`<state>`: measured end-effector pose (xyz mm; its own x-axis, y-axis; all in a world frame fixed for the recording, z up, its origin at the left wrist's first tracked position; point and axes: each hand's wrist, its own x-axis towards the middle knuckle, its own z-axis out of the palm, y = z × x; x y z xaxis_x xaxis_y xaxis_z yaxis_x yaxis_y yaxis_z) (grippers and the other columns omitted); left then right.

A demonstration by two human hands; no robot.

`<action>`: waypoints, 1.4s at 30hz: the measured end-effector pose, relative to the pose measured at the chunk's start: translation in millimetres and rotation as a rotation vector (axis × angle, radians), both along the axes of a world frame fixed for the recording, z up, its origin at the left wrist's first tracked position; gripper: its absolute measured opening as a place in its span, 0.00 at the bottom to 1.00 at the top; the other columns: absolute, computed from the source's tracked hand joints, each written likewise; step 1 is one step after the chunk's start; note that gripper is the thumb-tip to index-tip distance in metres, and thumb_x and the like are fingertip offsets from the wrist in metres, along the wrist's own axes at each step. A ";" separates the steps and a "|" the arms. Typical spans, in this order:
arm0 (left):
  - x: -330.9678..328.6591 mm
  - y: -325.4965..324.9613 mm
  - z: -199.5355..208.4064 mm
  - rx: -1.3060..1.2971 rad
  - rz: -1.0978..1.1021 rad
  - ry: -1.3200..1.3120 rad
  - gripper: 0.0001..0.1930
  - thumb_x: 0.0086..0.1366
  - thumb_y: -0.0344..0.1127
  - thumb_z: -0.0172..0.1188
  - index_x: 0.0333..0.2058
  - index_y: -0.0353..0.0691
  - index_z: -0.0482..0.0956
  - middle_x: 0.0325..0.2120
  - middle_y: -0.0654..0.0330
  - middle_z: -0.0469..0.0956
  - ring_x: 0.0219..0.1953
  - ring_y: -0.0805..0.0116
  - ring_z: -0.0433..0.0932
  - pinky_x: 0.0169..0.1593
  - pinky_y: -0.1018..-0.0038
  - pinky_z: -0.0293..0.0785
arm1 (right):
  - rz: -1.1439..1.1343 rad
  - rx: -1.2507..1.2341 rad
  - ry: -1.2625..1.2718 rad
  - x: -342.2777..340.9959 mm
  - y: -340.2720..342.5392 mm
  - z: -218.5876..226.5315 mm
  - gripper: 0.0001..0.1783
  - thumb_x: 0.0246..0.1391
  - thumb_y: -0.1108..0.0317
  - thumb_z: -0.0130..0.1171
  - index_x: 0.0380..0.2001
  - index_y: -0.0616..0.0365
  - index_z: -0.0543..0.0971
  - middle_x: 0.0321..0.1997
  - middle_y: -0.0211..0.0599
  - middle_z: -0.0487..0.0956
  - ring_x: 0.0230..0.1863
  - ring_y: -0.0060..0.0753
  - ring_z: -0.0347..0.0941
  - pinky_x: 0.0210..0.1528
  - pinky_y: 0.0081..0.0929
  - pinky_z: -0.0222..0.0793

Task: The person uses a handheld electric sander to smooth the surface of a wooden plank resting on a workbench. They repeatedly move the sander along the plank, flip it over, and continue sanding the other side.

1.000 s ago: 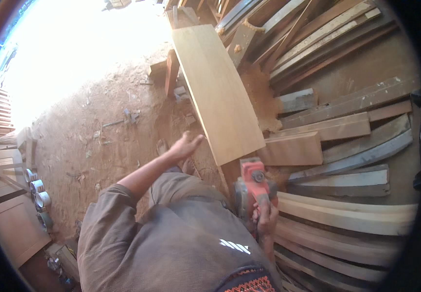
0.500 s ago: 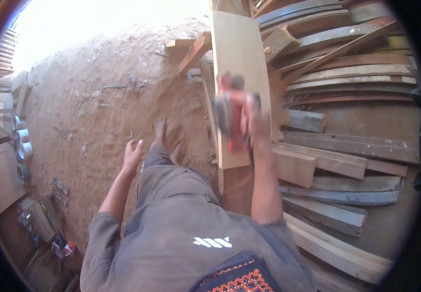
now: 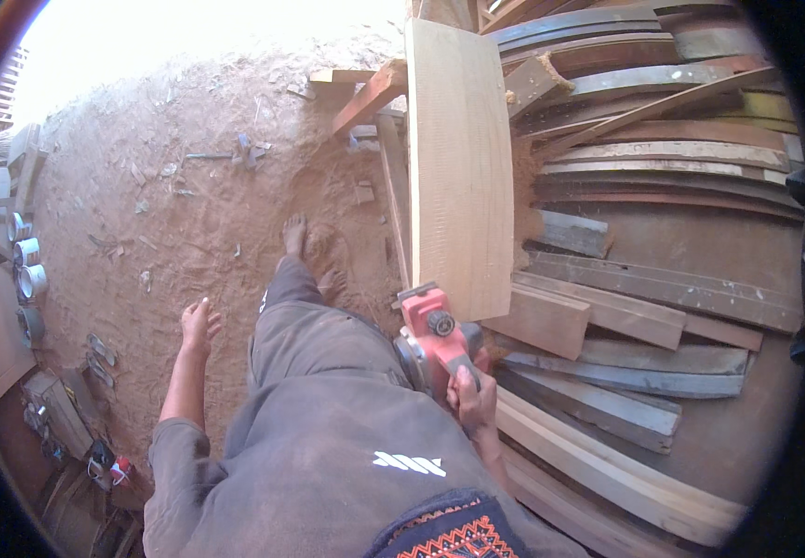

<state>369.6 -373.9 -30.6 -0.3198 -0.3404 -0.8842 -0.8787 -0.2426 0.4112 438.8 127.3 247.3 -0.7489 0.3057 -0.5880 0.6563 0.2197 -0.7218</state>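
My right hand (image 3: 472, 402) is wrapped round the dark handle of a red electric planer (image 3: 434, 323) with a black knob. The planer is at the near end of a long pale wooden board (image 3: 459, 167), just in front of my body. Whether its base touches the board's near edge I cannot tell. To the left, my left hand (image 3: 199, 327) hangs in the air over the ground, its fingers loosely apart and holding nothing.
Many stacked planks (image 3: 644, 270) lie along the right side. A slanting wooden support (image 3: 372, 97) stands beside the board's far part. A hammer-like tool (image 3: 235, 153) lies on the sandy ground (image 3: 160, 251). At the far left are several cans (image 3: 30, 265) and sandals (image 3: 101, 358).
The planer, in my right hand, has come back from the middle of the board toward my body at its near end. My left hand has moved to the left and slightly down.
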 end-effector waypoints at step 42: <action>-225.8 340.6 89.5 0.512 -1.561 0.372 0.37 0.68 0.63 0.63 0.60 0.35 0.68 0.51 0.45 0.83 0.55 0.44 0.82 0.56 0.52 0.78 | 0.073 -0.138 0.256 -651.8 1.3 -55.7 0.31 0.68 0.38 0.50 0.40 0.57 0.86 0.18 0.19 0.64 0.14 0.15 0.59 0.16 0.22 0.57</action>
<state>143.7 -33.3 58.9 -0.2518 0.7595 -0.5998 -0.2708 0.5397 0.7971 -213.0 128.7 191.6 -0.8952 0.1754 -0.4097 0.4354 0.1479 -0.8880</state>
